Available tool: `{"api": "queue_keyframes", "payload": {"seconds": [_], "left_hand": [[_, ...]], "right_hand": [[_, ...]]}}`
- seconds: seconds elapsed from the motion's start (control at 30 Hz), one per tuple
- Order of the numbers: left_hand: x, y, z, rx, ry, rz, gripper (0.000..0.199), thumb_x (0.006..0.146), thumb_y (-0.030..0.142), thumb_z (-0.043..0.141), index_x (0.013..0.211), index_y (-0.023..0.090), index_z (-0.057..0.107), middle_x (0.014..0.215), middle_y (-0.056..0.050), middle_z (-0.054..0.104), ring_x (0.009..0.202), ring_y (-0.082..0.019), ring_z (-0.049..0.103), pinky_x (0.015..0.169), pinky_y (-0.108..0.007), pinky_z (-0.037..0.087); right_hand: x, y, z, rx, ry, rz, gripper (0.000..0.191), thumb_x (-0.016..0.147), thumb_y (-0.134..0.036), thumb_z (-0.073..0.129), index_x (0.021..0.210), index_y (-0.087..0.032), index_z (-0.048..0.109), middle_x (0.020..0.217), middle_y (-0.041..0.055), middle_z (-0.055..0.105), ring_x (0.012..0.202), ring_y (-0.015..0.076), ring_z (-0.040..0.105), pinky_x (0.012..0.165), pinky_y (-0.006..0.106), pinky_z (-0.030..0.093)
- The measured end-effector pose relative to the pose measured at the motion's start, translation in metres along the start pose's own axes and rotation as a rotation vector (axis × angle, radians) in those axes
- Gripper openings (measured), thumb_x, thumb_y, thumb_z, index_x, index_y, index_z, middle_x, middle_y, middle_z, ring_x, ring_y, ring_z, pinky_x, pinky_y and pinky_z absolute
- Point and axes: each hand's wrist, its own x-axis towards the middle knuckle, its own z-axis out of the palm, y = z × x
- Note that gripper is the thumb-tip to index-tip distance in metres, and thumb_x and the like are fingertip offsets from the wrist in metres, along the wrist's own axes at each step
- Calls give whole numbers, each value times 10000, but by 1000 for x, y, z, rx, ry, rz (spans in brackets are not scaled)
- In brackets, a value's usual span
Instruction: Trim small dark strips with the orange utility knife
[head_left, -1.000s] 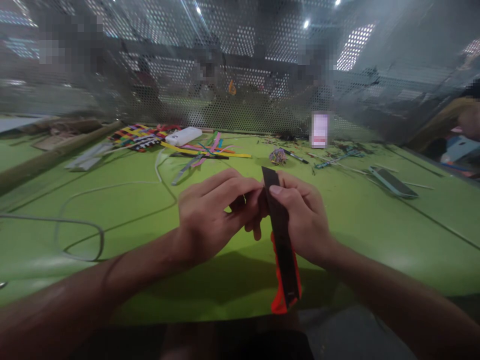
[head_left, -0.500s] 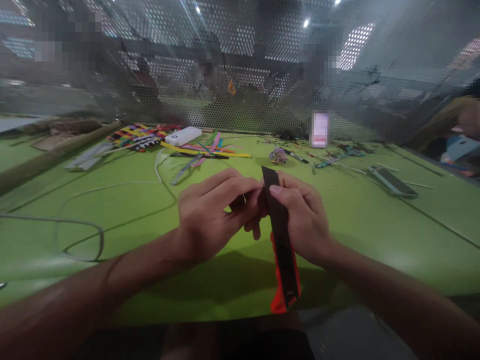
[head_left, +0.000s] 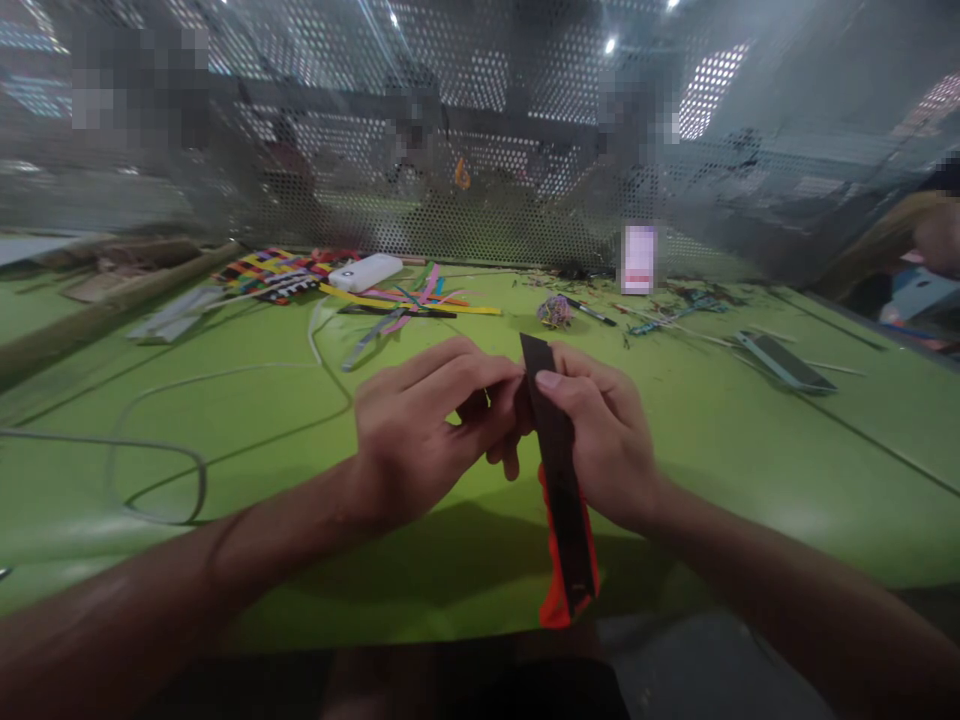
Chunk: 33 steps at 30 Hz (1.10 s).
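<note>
The orange end of the cutter (head_left: 559,480) points toward the person, above the near edge of the green table (head_left: 720,450). The right hand (head_left: 611,435) grips its dark blade, thumb pressed on the upper part. Just beside it, the left hand (head_left: 420,430) has thumb and fingertips pinched together; what they hold, if anything, cannot be told. A cable (head_left: 201,475) loops at left. Beyond lie a phone (head_left: 787,363) at right, a tangled ball (head_left: 554,312) beside a pen (head_left: 596,314), coloured strips (head_left: 409,308), a white box (head_left: 367,272) and a woven piece (head_left: 262,272). Behind stands a perforated panel (head_left: 480,215).
</note>
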Motion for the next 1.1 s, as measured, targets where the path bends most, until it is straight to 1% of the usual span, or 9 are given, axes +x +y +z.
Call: {"api": "queue_keyframes", "payload": {"seconds": [0.33,0.43,0.63,0.73,0.8,0.97,1.1], "left_hand": [[0,0,0,-3,18,40,123,944,187,685,869,253,757,711,12,688,552,-112,615,546,-259,509],[0,-1,1,11,26,73,135,946,161,676,882,252,753,708,15,684,548,-107,615,533,-250,505],[0,-8,3,56,52,184,133,940,117,681,915,233,742,707,18,686,555,-99,619,536,-232,503],[-1,-9,3,67,56,199,135,944,117,675,916,230,742,700,19,685,558,-101,616,540,-233,499],[-2,-9,2,76,52,160,137,955,140,663,911,240,747,697,15,684,565,-111,613,551,-245,504],[-4,-5,1,58,-5,2,124,960,222,667,887,262,759,700,-6,683,587,-139,615,578,-283,513],[-4,-5,0,29,-13,-25,119,948,230,676,864,263,753,691,-8,696,560,-138,605,546,-282,499]], "right_hand": [[0,1,0,-26,19,15,240,985,-292,516,756,-223,488,615,-13,630,519,152,659,471,258,554],[0,2,0,-8,20,12,239,983,-293,521,756,-222,492,628,-10,631,520,153,659,463,261,557],[2,4,0,12,11,4,240,978,-276,519,746,-220,496,619,-21,604,518,141,648,459,248,562],[2,5,0,22,10,6,240,972,-267,514,738,-218,494,612,-20,594,529,144,649,456,248,565],[2,5,0,28,3,12,232,971,-270,519,746,-214,507,616,-19,599,528,142,642,450,246,560],[-1,6,1,19,17,15,247,977,-296,544,746,-216,508,626,-16,603,530,138,631,456,245,565],[-2,6,3,-26,53,12,262,984,-315,539,743,-218,506,624,-27,571,507,123,612,431,225,545]]}}
